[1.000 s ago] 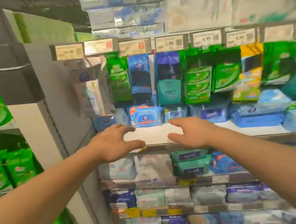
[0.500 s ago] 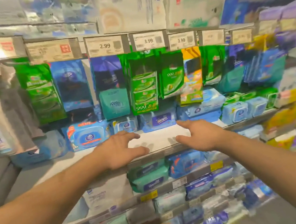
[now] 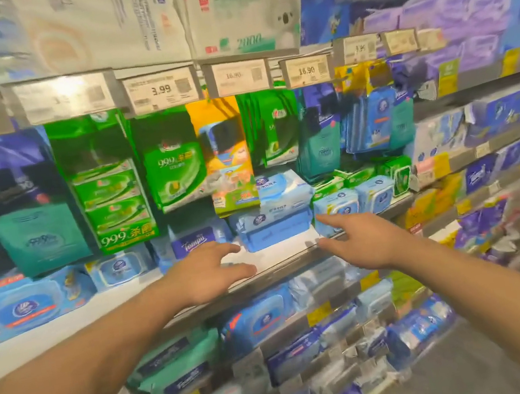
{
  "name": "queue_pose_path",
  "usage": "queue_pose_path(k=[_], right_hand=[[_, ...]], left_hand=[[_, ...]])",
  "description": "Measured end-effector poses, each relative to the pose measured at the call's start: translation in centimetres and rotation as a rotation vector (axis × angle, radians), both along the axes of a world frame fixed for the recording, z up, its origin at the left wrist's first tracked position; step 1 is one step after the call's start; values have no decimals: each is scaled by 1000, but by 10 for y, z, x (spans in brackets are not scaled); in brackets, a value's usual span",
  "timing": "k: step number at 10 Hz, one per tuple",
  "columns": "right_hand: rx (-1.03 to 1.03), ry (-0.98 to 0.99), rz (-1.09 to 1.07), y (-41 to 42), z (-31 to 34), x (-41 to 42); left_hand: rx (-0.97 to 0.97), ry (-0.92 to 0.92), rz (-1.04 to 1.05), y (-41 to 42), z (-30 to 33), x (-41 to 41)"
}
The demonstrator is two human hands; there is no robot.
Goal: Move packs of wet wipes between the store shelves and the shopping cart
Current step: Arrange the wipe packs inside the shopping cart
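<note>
Both my arms reach toward a white store shelf [image 3: 67, 319] stocked with wet wipes. My left hand [image 3: 207, 271] hovers over the shelf's front edge with fingers spread and holds nothing. My right hand [image 3: 358, 242] is stretched out flat, its fingertips close to a small light-blue pack [image 3: 335, 208]; whether they touch it I cannot tell. A stack of two light-blue wipe packs [image 3: 275, 218] lies between the hands at the back. A dark blue Tempo pack [image 3: 195, 241] stands behind my left hand. No shopping cart is in view.
Green and teal packs [image 3: 107, 187] hang from hooks above the shelf under price tags [image 3: 161, 89]. A large blue pack [image 3: 27, 305] lies at the left. Lower shelves [image 3: 273, 331] hold more packs. Purple packages [image 3: 463, 28] fill the shelves on the right.
The view has swung to the right along the shelves. Both hands have moved right with it and now face the light-blue packs; they stay spread and hold nothing.
</note>
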State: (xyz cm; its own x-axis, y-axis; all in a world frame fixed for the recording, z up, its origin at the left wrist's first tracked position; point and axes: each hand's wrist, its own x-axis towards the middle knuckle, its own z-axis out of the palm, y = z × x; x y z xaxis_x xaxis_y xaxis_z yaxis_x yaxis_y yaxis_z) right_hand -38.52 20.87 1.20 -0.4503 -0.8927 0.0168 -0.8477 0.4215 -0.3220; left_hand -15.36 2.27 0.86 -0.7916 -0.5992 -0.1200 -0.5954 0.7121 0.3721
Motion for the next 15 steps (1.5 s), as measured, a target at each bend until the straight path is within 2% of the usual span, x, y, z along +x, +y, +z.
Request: queue_pose_path(k=[3,5,6,7,9,10,11,12,13,14,15], right_hand=[[1,-42,10,-11,-12,-68],[-135,-122,-54,-39,-14,-85],[-246,-168,-79,-56,-13,-83],[-301,-214,-98,-70,-15,-83],[-411,-259,-219,-108,-29,-82],[-454,-408,-240,-113,-36,-78],[-616,-519,-234,-123,-49,-72],[-719,-552,-214,-133,-60,-68],[-753,-677,-181,-141,-67,-68],[-731,-678,-169,-138,-69,-70],[-727,-676,-158,-139,-70,-75]], left_hand=[[-1,30,199,-22,-17,-48],[16,218,363,-53,-36,-66],[223,419,469,-56,-39,-75],[396,531,486,-61,-48,-82],[283,476,395,-76,-85,-107],[208,408,370,-75,-90,-115],[214,459,372,-68,-90,-121],[110,516,355,-57,-88,-129],[-161,535,311,-56,-91,-136],[-378,409,218,-66,-100,-138],[-478,288,194,-70,-108,-139]])
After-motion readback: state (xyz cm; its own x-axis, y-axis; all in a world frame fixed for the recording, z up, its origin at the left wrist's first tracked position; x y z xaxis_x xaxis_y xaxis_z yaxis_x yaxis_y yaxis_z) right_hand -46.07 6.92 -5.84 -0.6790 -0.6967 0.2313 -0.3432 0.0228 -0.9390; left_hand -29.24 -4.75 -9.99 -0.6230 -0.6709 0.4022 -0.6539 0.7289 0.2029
